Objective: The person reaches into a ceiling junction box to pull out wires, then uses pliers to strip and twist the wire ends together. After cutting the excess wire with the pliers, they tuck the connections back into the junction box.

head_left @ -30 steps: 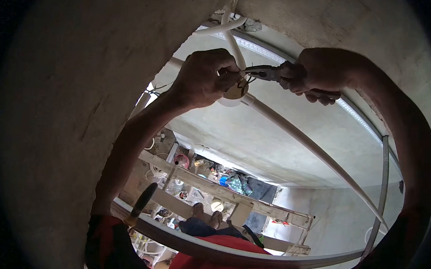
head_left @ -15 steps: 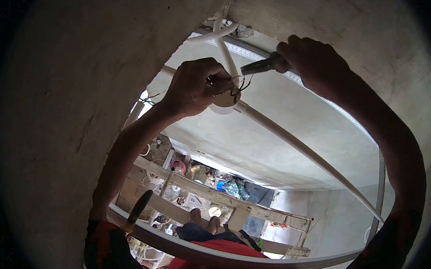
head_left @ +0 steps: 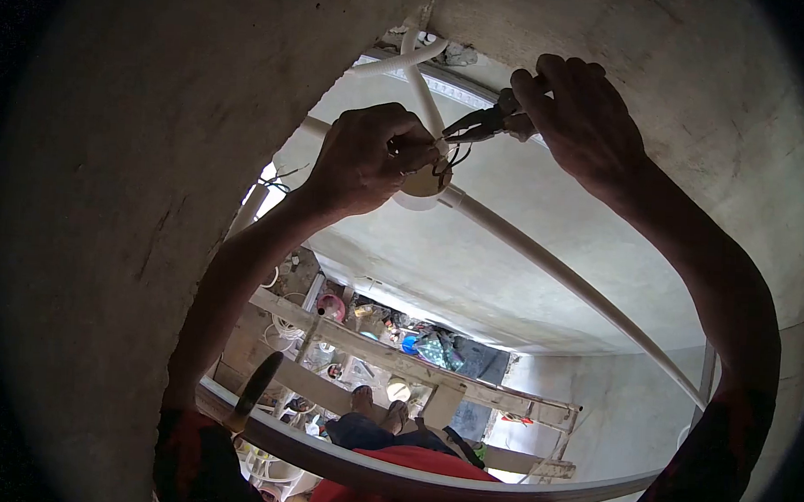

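Note:
Thin electrical wires with dark insulation come out of a round junction box on the ceiling. My left hand is closed in a pinch on wire ends just above the box. A pair of pliers is in my right hand, which wraps its handles. The jaws are parted, and their tips are right at my left fingertips and the wire ends. Part of the box is hidden behind my left fingers.
A white conduit pipe runs from the box toward the lower right; corrugated tubing crosses above. Rough concrete wall fills the left. Far below, a wooden scaffold frame stands over a cluttered floor. More bare wires stick out at left.
My right hand has brought the pliers slightly left to the wire ends at my left fingertips. Their jaws now show parted. My left hand has stayed in place.

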